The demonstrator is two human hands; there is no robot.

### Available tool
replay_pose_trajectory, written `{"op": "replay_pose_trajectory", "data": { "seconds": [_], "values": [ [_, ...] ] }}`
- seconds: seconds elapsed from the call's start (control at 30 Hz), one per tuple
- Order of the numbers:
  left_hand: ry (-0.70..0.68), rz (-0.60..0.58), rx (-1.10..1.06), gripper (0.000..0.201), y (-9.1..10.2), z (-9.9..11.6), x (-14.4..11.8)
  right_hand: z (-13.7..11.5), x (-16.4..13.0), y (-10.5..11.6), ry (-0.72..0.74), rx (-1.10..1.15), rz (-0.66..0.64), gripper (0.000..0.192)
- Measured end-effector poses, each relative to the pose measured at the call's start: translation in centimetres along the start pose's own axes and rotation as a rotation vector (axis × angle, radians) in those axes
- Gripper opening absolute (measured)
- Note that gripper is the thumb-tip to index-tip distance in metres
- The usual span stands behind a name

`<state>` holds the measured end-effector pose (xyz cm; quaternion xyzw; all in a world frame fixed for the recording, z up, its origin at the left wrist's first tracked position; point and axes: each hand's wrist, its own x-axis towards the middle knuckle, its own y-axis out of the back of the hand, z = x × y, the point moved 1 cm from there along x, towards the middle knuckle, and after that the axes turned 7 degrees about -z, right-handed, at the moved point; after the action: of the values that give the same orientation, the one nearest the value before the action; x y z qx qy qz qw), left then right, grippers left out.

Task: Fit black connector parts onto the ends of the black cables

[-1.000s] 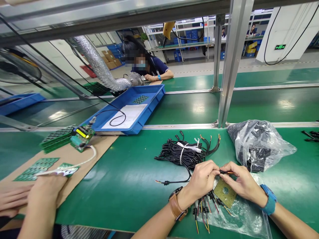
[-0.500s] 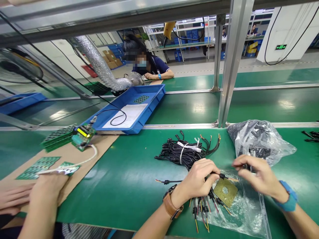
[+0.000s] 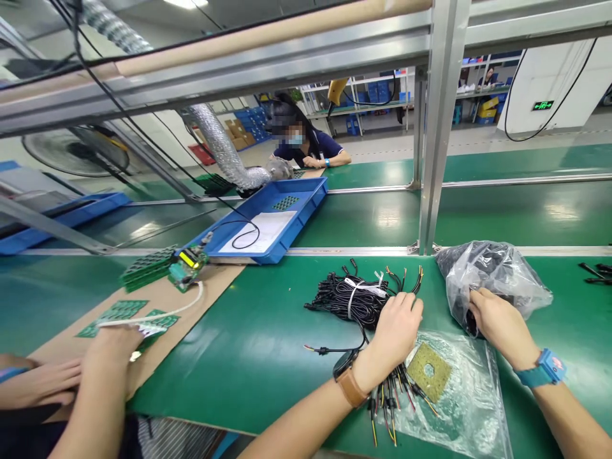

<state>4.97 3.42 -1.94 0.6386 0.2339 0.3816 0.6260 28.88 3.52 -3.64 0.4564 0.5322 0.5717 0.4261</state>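
Observation:
My left hand (image 3: 396, 325) is closed, fingers curled down at the right end of a tied bundle of black cables (image 3: 342, 296); whatever they hold is hidden. Below it, several black cable ends (image 3: 393, 403) with bare red and yellow wires fan out on the green bench. My right hand (image 3: 500, 322) has its bent fingers in the mouth of a clear plastic bag (image 3: 514, 280) of dark parts, and the fingertips are hidden. Between my hands, a yellowish square pad with a hole (image 3: 437, 376) lies on a flat clear plastic bag (image 3: 473, 395).
At left, another person's hands (image 3: 112, 350) work by green circuit boards (image 3: 148, 264) and a small lit display device (image 3: 189, 260) on cardboard. A blue tray (image 3: 306, 213) stands behind, near a metal post (image 3: 437, 140). A masked person (image 3: 310, 143) sits across the bench.
My right hand has moved up to the plastic bag, its fingers now in the bag's mouth. My left hand has shifted up toward the cable bundle, and the cable end it held no longer shows.

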Motion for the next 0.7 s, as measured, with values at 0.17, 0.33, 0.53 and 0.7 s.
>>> {"op": "replay_pose_trajectory", "data": {
  "seconds": [0.17,0.33,0.53,0.7],
  "values": [
    [0.100,-0.216,0.174,0.018,-1.3,0.0,3.4,0.5,0.1,0.7,-0.020,0.097,-0.061,0.012],
    [0.058,-0.234,0.140,0.017,-0.8,0.1,3.5,0.5,0.2,1.1,0.028,0.229,-0.114,0.019],
    [-0.198,-0.232,-0.287,0.010,2.0,0.0,-0.4,-0.4,0.2,1.2,-0.013,0.212,-0.135,0.012],
    [-0.322,-0.325,-0.473,0.004,2.1,-0.7,-2.5,-0.7,0.1,1.3,-0.081,0.217,-0.125,0.008]
  ]
}}
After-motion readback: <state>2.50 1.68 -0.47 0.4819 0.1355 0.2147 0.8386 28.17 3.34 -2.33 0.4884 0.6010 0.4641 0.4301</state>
